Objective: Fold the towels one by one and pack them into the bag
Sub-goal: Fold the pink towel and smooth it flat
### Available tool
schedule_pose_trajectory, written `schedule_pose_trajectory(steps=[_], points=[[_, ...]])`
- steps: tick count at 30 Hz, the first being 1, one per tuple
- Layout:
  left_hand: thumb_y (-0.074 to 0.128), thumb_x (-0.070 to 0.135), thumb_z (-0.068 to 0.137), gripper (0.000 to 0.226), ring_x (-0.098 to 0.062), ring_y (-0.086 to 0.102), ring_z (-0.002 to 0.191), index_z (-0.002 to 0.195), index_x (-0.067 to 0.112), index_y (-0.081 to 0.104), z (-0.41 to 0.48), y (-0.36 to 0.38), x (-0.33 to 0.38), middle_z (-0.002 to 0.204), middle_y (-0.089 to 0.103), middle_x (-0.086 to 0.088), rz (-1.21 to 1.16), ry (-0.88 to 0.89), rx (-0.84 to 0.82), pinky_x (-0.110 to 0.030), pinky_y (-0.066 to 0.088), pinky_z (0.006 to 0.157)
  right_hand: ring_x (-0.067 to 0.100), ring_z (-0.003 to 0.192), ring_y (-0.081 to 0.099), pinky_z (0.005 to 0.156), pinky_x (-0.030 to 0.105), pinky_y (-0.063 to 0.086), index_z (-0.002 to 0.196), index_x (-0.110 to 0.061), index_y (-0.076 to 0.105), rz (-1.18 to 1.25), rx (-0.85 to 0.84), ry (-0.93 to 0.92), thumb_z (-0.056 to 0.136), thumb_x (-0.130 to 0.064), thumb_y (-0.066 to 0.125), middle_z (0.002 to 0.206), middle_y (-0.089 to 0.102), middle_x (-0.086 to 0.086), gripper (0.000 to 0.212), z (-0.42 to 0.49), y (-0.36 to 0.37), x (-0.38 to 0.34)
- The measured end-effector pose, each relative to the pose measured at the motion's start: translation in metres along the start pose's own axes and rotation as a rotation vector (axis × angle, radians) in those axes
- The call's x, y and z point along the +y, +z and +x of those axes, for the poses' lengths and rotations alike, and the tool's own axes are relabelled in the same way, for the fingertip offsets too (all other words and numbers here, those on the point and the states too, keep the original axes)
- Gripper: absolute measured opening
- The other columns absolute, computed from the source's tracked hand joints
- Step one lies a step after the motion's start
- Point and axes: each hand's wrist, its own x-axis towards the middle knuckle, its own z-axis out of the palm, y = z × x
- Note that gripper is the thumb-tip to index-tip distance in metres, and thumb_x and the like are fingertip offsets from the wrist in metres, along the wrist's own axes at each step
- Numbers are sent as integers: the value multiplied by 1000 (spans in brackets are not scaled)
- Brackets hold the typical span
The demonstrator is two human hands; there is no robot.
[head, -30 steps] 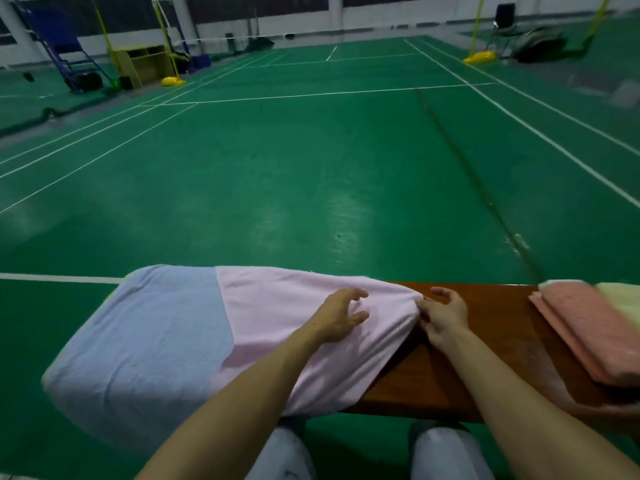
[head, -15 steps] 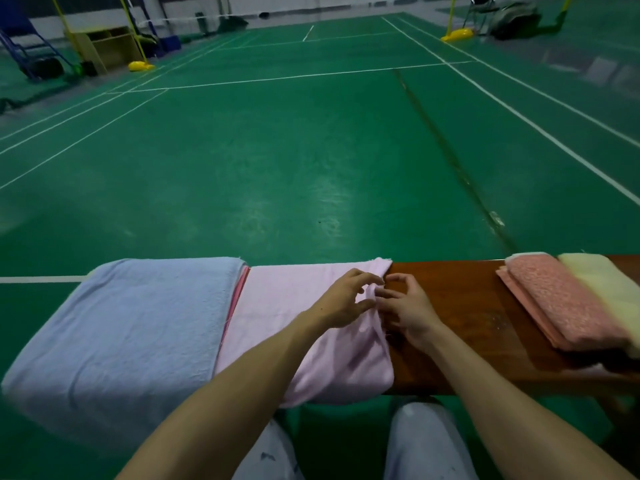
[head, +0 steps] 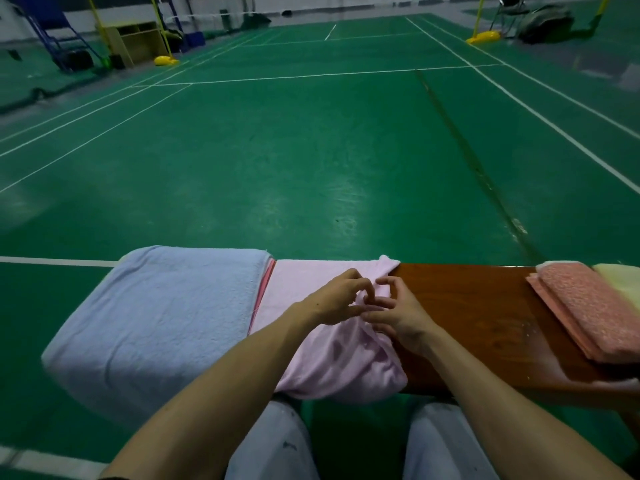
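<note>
Fabric of the pale pink terry towel (head: pixel 304 284), draped over the brown wooden surface (head: pixel 467 306), bunches at its right edge, where left hand (head: pixel 334 301) and right hand (head: pixel 400 315) both pinch it. Corners should be matched before creasing; no bag shows.

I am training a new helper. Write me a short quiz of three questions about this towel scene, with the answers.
1. True or false: the blue towel lies left of the pink towel.
2. The left hand and the right hand hold the pink towel at its: A left end; B middle; C right end.
3. Fill in: the towels lie on a wooden ____.
Key: 1 true; 2 C; 3 bench.
</note>
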Motion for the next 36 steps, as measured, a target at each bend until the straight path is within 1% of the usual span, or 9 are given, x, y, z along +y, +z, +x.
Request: schedule_pose_trajectory(steps=[5, 9, 12, 18, 21, 23, 27, 30, 36], points=[[65, 21, 90, 15, -21, 60, 94, 104, 15, 64, -8, -1, -10, 109, 49, -4, -41, -49, 40, -31, 50, 83, 18, 90, 71, 73, 34, 60, 128, -19, 42, -81, 16, -14, 75, 17, 73, 103, 67, 6, 71, 1, 11, 3], [60, 13, 93, 18, -19, 57, 95, 111, 14, 64, -17, 0, -15, 129, 43, -6, -45, 21, 45, -34, 51, 90, 17, 87, 71, 70, 33, 60, 129, -18, 43, -55, 42, -25, 77, 23, 66, 99, 67, 4, 70, 2, 16, 1], [58, 14, 95, 23, -21, 58, 103, 116, 14, 67, -22, 1, -15, 139, 37, -3, -9, 51, 20, -33, 48, 94, 22, 88, 73, 76, 40, 60, 129, -19, 43, -24, 28, -7, 76, 25, 63, 97, 71, 11, 72, 4, 18, -2], [65, 18, 90, 20, -16, 56, 93, 107, 8, 67, -27, -7, -20, 128, 46, -5, 40, 21, 25, -24, 49, 85, 18, 91, 72, 68, 33, 59, 131, -21, 42, -93, -1, 7, 76, 19, 70, 104, 70, 10, 74, 4, 21, -2], [64, 21, 91, 15, -16, 55, 91, 102, 12, 66, -31, -7, -25, 120, 47, -4, 43, -21, 32, -26, 49, 83, 15, 101, 65, 70, 25, 56, 131, -26, 38, -302, 5, -45, 73, 4, 81, 113, 65, 11, 78, 2, 25, 1], [63, 20, 91, 12, -16, 55, 89, 101, 13, 65, -33, -7, -29, 114, 50, -5, 35, -47, 43, -24, 48, 80, 14, 98, 63, 70, 22, 54, 130, -30, 36, -477, -1, -79, 73, -2, 83, 106, 63, 9, 80, 1, 31, 2], [64, 21, 91, 13, -13, 56, 86, 100, 12, 65, -40, -10, -37, 110, 54, -5, 36, -64, 53, -25, 50, 80, 15, 85, 64, 63, 20, 53, 129, -32, 36, -705, 10, -146, 83, -7, 76, 91, 61, 4, 66, -1, 41, 1], [65, 23, 90, 16, -14, 55, 83, 99, 9, 64, -47, -16, -45, 108, 55, -6, 37, -80, 75, -28, 52, 81, 13, 80, 63, 57, 19, 49, 130, -31, 37, -810, 4, -173, 86, -14, 74, 88, 60, 1, 60, -1, 41, -3], [67, 27, 89, 18, -13, 56, 83, 95, 10, 65, -60, -29, -60, 108, 56, -5, 45, -112, 90, -28, 53, 82, 13, 77, 61, 61, 22, 47, 131, -28, 36, -1018, -38, -178, 93, -15, 65, 89, 61, 1, 50, 2, 43, -4]])
